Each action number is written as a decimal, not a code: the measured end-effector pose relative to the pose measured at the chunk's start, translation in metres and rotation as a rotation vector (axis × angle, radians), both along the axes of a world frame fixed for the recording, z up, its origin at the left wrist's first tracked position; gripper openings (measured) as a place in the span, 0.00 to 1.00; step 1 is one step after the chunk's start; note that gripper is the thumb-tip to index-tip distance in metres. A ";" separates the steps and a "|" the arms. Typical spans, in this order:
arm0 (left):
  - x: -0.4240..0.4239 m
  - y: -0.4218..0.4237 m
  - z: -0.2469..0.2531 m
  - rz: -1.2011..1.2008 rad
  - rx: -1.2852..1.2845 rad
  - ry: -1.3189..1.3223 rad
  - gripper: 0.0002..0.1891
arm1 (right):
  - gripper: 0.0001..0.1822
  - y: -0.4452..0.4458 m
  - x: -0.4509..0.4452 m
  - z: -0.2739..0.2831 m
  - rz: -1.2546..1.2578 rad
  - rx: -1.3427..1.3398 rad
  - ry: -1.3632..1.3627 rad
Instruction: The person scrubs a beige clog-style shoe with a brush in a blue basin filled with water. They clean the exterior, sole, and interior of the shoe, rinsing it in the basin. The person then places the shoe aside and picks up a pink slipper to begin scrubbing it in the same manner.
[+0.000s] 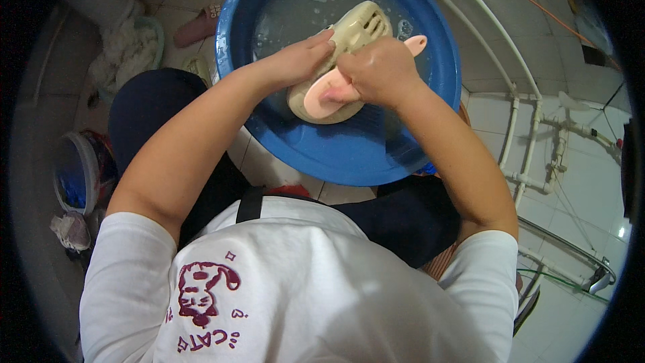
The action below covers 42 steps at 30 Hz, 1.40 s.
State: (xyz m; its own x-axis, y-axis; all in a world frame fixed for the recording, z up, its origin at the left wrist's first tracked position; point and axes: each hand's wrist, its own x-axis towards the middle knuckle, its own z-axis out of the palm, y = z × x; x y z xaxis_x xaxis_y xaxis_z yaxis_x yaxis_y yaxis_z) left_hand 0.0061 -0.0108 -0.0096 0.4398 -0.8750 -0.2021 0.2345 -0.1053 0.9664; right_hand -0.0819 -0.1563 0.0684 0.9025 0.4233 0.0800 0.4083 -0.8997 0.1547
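Observation:
Over a blue plastic basin [322, 161] of cloudy, sudsy water, my left hand [305, 59] grips a cream-coloured shoe [360, 22] along its left side. The shoe lies at a slant, and slots show at its upper end. My right hand [380, 70] is closed around a pale pink plastic brush [320, 98], held across the shoe. The brush's broad end lies over the lower part of the shoe, and its handle with a hole sticks out beyond my fist. Its bristles are hidden. Ridges like a washboard's show on the basin's near wall.
A pink slipper [196, 26] lies on the tiles left of the basin, near a light green basin [160, 43] holding whitish material. A bucket [90, 174] and another shoe [71, 232] stand farther left. White pipes [529, 146] run along the right wall.

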 end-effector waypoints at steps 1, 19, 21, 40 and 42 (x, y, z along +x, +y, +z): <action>-0.001 0.003 0.006 0.004 -0.040 0.045 0.30 | 0.28 0.002 -0.004 0.001 0.002 0.047 0.019; 0.000 -0.005 -0.007 0.080 0.182 -0.044 0.34 | 0.29 -0.108 -0.042 -0.137 -1.216 0.985 -0.041; -0.002 -0.006 -0.004 0.097 0.169 -0.027 0.35 | 0.32 -0.076 -0.034 -0.104 -0.947 1.203 -0.141; -0.006 -0.011 -0.005 0.100 0.212 -0.046 0.44 | 0.36 -0.125 -0.053 -0.159 -1.492 0.618 0.252; -0.008 -0.008 0.003 0.095 0.310 -0.109 0.48 | 0.35 -0.134 -0.050 -0.165 -1.393 0.779 0.295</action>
